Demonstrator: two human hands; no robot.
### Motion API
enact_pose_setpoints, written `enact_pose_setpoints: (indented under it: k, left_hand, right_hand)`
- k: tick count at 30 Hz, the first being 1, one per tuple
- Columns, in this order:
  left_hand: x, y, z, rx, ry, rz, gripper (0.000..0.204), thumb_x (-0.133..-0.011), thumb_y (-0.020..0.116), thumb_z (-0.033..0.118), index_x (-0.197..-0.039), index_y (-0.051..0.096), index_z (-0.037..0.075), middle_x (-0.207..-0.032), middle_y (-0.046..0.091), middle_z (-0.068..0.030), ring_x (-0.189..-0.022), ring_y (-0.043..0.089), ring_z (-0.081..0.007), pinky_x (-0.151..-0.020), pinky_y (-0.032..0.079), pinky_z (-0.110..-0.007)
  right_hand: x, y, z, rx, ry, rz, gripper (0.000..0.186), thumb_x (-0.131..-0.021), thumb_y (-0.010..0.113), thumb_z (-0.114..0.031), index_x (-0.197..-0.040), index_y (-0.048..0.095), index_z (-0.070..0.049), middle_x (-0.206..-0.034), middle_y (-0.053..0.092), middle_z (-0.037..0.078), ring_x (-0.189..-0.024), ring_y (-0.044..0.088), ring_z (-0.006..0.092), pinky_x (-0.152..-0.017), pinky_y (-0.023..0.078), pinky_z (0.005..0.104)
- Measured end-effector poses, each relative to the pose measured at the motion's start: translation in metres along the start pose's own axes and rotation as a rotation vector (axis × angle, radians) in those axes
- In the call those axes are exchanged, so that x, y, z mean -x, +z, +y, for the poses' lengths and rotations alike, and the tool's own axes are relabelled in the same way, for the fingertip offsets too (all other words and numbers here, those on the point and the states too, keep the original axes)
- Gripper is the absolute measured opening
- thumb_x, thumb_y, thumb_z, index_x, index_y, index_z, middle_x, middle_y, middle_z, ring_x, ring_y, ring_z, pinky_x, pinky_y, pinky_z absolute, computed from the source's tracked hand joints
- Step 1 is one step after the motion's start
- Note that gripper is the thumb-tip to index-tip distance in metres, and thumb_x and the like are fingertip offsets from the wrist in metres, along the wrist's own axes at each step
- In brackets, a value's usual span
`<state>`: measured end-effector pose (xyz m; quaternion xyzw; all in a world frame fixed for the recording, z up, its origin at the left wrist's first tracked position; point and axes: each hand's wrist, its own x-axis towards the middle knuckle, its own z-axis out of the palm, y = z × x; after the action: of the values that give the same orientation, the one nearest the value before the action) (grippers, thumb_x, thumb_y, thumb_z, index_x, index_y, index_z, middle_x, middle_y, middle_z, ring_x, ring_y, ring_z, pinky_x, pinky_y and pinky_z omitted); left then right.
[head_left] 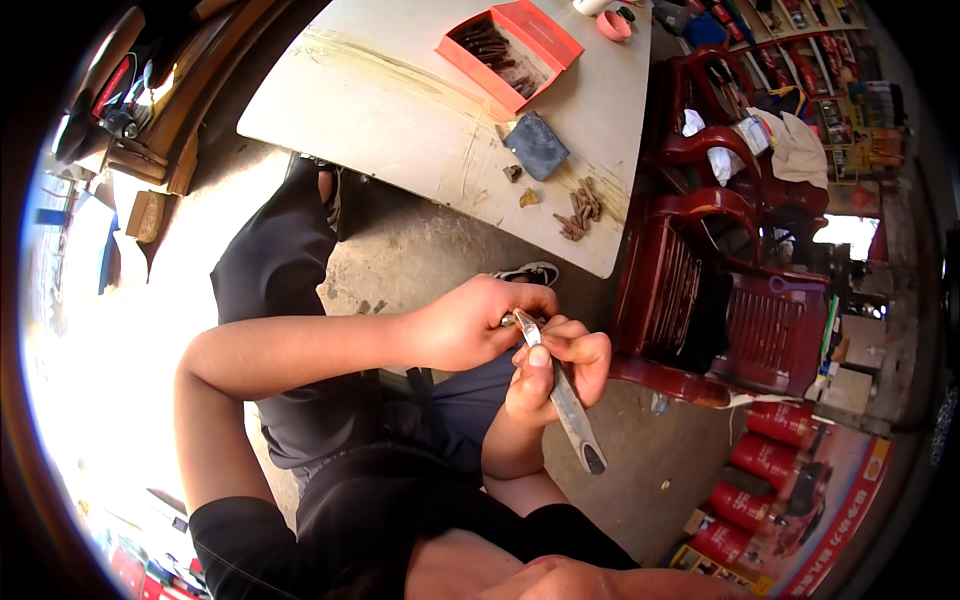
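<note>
My right hand [545, 385] is closed round a flat grey metal tool [578, 425], its thumb pressed along the top face. The tool's wide end, with a dark oval mark or hole, sticks out toward the lower right. Its narrow, shiny end reaches my left hand [460, 320]. The left fingers are curled in a pinch, touching the right fingers. Something small sits at the left fingertips, mostly hidden, and I cannot make out what it is. Both hands are in front of my body, short of the table's near edge.
On the pale table [390, 120] stand an orange-red box [550, 35] with dark brown sticks, a dark grey block [537, 146], small lumps and a pile of brown pieces [580, 208]. Dark red wooden chairs [765, 325] stand at the right, near red cylinders [765, 460].
</note>
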<state>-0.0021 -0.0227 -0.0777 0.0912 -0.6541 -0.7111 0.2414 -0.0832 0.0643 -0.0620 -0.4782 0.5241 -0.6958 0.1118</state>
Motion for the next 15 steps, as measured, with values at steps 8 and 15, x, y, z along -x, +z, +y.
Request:
enact_pose_setpoints:
  k: [8,15]
  left_hand:
    - [0.0011,-0.0002,-0.0012,0.037,-0.022,-0.027,0.024,-0.076,0.052,-0.004,-0.099,0.054,0.000,-0.084,0.060,-0.0151,-0.077,0.059,-0.0289,-0.070,0.047,-0.035]
    - [0.0003,0.0010,-0.0004,0.042,-0.019,-0.035,0.025,-0.075,0.051,-0.005,-0.099,0.054,0.000,-0.084,0.059,-0.0150,-0.078,0.059,-0.0289,-0.070,0.047,-0.035]
  right_hand:
    - [-0.0004,-0.0049,-0.0021,-0.046,0.076,-0.041,0.020,-0.076,0.057,-0.010,-0.075,0.039,-0.002,-0.058,0.045,0.006,-0.046,0.041,0.0089,-0.048,0.039,0.0227]
    - [-0.0019,-0.0080,-0.0041,-0.050,0.099,-0.053,0.022,-0.077,0.058,-0.012,-0.074,0.038,-0.002,-0.056,0.044,0.005,-0.044,0.039,0.0083,-0.045,0.036,0.0218]
